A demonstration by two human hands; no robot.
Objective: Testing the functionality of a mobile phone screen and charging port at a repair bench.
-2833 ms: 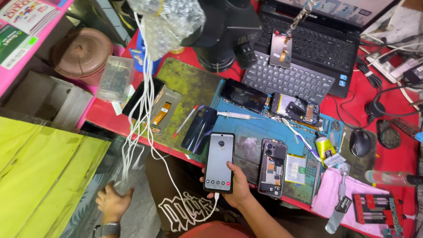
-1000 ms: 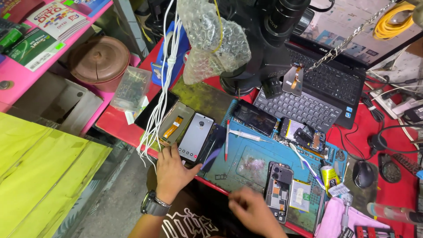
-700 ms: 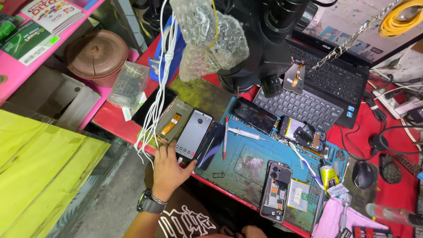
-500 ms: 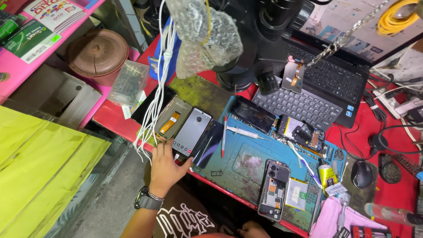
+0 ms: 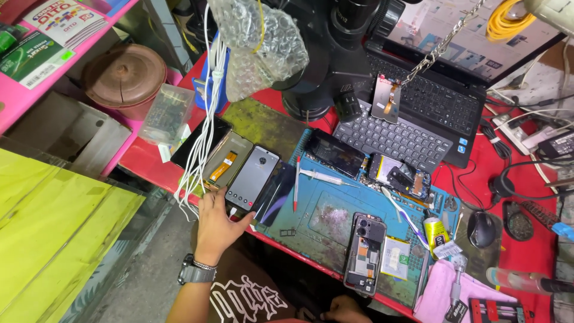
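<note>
Two hands: mine.
Left hand [image 5: 216, 224]: fingers open, touching lit phone [image 5: 252, 177] at its lower end.
Right hand [image 5: 345, 310]: mostly hidden, grip I cannot tell.
Beside phone: dark screen [image 5: 274, 192].

Lit smartphone screen [image 5: 252, 178] at the red bench's left edge, grey-white; laptop screen [image 5: 472, 33] at top right, pale; colourful printed packets [image 5: 45, 36] on the pink shelf, top left.

We sit at a phone repair workshop: an opened phone [image 5: 365, 253] on a blue repair mat [image 5: 335, 215], a microscope [image 5: 335, 54], a laptop [image 5: 430, 101] and loose screens crowd our red bench [image 5: 520, 263].
</note>
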